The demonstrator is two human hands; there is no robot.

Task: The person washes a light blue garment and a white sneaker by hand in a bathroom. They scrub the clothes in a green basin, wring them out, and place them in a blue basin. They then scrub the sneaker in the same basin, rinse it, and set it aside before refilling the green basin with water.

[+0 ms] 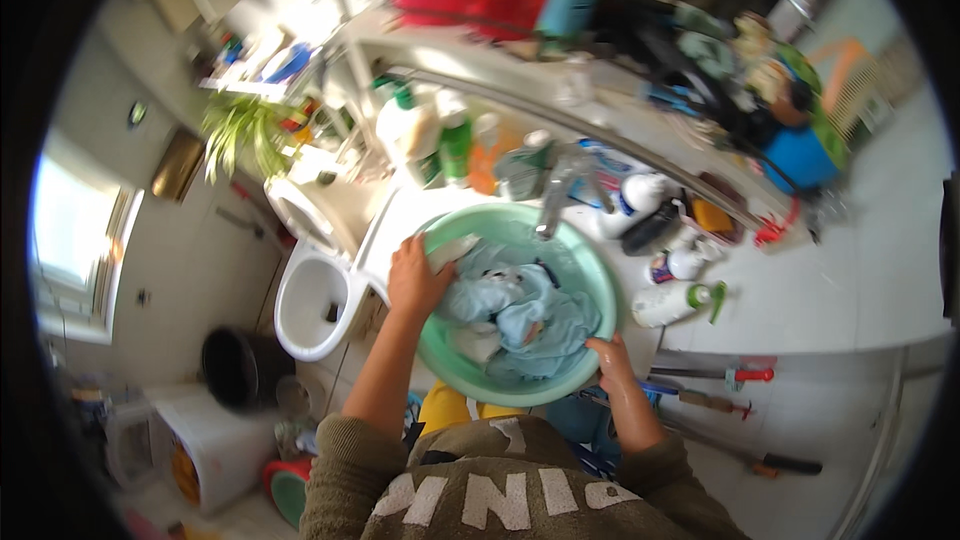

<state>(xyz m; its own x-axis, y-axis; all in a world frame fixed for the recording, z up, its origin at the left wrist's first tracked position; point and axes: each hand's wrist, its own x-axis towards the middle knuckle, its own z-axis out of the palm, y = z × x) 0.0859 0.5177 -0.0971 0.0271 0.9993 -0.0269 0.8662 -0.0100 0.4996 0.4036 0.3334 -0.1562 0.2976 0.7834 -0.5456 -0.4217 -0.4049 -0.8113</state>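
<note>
A pale green plastic basin [609, 270] stands under the chrome faucet [559, 195] at the counter's front edge. Wet light blue clothing [551, 315] lies bunched in water inside it, with a white cloth-like piece [476, 341] beside it. My left hand [418, 279] grips the basin's left rim, its thumb reaching inward. Close to that thumb is a whitish item [453, 251] that I cannot identify. At the lower right, my right hand [615, 361] holds the rim with the thumb on top; its other fingers are mostly hidden below.
Behind the basin stand several bottles [454, 139]. A pump bottle [667, 304] lies on the white counter [780, 300] to the right. A toilet [311, 307] with its lid raised is at the left, near a black bucket [244, 367]. Long-handled tools [712, 373] lean below the counter.
</note>
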